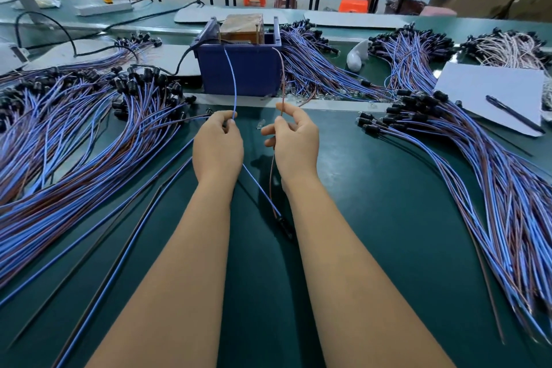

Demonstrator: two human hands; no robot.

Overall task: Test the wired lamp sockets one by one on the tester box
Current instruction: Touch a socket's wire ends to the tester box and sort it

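1. At a green desk (373,218) heaped with wired lamp sockets, I hold one socket's two leads up toward the tester box (240,69), which stands straight ahead of both hands, beyond the fingertips.

2. My left hand (217,145) pinches the blue wire (233,81) between thumb and fingers; my right hand (292,143) pinches the brown wire (282,78) the same way. The hands sit side by side, a small gap between them, each clamped on its own lead.

3. Both wires run away from me, near upright in the view, their far ends reaching the top edge of the box: blue toward the middle, brown toward the right side. Whether the tips actually touch contacts there I cannot tell.

4. The socket under test (285,225) lies on the desk behind the hands, between my forearms, the leads trailing back to it.

5. The coming move, as I judge it, turns on this line: box dead ahead, wires lengthwise toward it, neither hand clearly nearer.

6. Bundles of sockets fan out on the left (59,128) and right (478,173); a pen (513,113) rests on a white sheet (478,89).
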